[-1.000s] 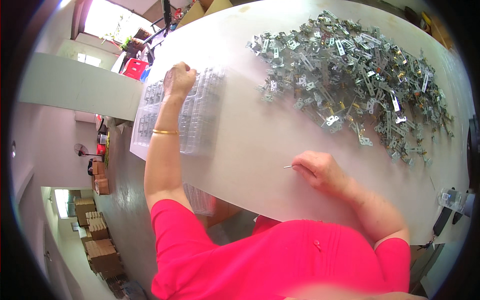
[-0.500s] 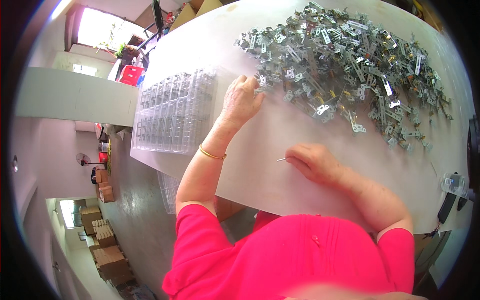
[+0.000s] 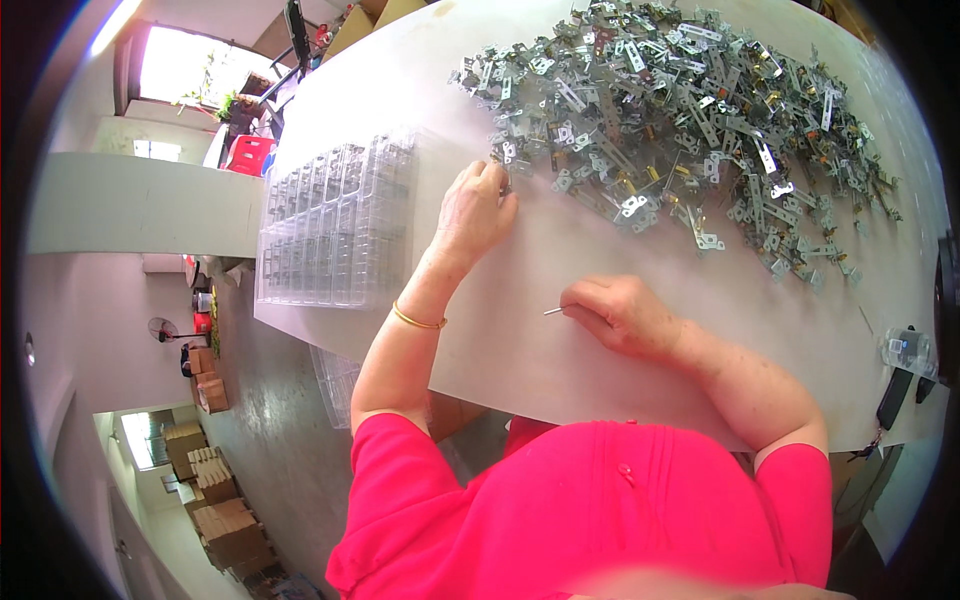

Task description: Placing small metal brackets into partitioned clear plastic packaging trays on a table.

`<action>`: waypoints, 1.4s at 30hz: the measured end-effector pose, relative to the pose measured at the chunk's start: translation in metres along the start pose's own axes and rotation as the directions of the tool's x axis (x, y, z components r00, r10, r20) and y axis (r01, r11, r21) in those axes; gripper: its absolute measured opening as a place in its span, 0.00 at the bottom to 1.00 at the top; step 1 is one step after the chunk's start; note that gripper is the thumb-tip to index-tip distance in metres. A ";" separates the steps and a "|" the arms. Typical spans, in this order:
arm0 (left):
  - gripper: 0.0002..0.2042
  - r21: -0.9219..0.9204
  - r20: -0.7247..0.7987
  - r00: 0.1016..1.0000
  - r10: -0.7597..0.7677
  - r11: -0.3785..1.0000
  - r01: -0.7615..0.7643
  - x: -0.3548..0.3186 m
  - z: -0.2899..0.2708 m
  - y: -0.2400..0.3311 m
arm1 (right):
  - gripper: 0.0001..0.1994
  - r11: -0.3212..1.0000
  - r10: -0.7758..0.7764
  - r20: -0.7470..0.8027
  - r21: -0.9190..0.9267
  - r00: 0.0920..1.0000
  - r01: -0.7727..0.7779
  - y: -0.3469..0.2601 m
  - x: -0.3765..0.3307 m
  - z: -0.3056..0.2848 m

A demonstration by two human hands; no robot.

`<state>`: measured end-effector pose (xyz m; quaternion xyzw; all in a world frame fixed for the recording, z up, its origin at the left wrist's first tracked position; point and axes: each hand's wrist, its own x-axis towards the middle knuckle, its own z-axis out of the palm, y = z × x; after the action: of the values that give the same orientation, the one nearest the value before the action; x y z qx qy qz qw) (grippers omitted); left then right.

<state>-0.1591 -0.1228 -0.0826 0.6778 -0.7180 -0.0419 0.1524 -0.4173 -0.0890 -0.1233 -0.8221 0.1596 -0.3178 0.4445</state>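
A large heap of small silvery metal brackets [image 3: 690, 110], some with brass-coloured bits, covers the far side of the table. At the heap's near left edge is my left hand [image 3: 473, 218], its fingers pinched together. A small dark metal part [image 3: 505, 188] shows between thumb and fingertips, mostly hidden. My right hand [image 3: 625, 315] rests closer to me over the bare tabletop, fingers curled round a thin metal rod [image 3: 553, 311]. Only the rod's short tip sticks out, pointing left.
Clear plastic compartment trays [image 3: 335, 225] filled with metal parts stand left of my left hand. Another clear tray [image 3: 335, 385] sits lower, beyond the edge of the pale table [image 3: 540, 380]. A clear container [image 3: 908, 350] and a black object [image 3: 893, 400] lie at the right edge.
My left hand has drawn back slightly from the heap's edge, its fingers closer together. The right hand still grips the rod, nearly unmoved. The whole view has shifted a little.
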 end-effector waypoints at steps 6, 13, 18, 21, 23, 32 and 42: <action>0.09 -0.033 -0.010 0.999 0.045 0.998 -0.045 -0.025 0.001 0.013 | 0.03 1.000 0.005 0.000 -0.003 1.000 -0.005 0.002 0.000 0.001; 0.10 -0.207 0.042 0.999 0.002 0.978 0.007 -0.058 0.003 0.045 | 0.03 1.000 -0.021 -0.021 -0.001 1.000 0.021 0.002 -0.001 0.003; 0.09 -0.192 -0.036 0.998 0.046 0.980 -0.052 -0.063 0.007 0.059 | 0.04 0.997 -0.071 0.030 -0.028 0.997 0.071 -0.003 0.000 -0.002; 0.08 -0.316 -0.045 0.998 -0.034 0.949 0.018 -0.070 0.001 0.066 | 0.04 0.990 -0.132 0.046 -0.046 0.990 0.134 -0.004 -0.002 -0.002; 0.08 -0.415 -0.025 0.992 -0.126 0.904 0.105 -0.078 -0.005 0.069 | 0.04 0.992 -0.125 0.046 -0.023 0.991 0.126 -0.001 -0.002 -0.001; 0.09 -0.898 0.276 0.795 -0.540 0.151 0.414 -0.125 -0.012 0.045 | 0.06 0.992 -0.004 0.028 0.124 1.000 0.001 -0.002 -0.002 -0.003; 0.10 -0.607 0.290 0.721 -0.629 0.462 0.647 -0.123 -0.015 0.047 | 0.03 0.923 0.214 0.004 0.328 0.977 -0.204 -0.002 -0.004 0.000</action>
<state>-0.1954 0.0042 -0.0756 0.7919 -0.3476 -0.3600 0.3500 -0.4208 -0.0859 -0.1232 -0.7104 0.1984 -0.3035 0.6032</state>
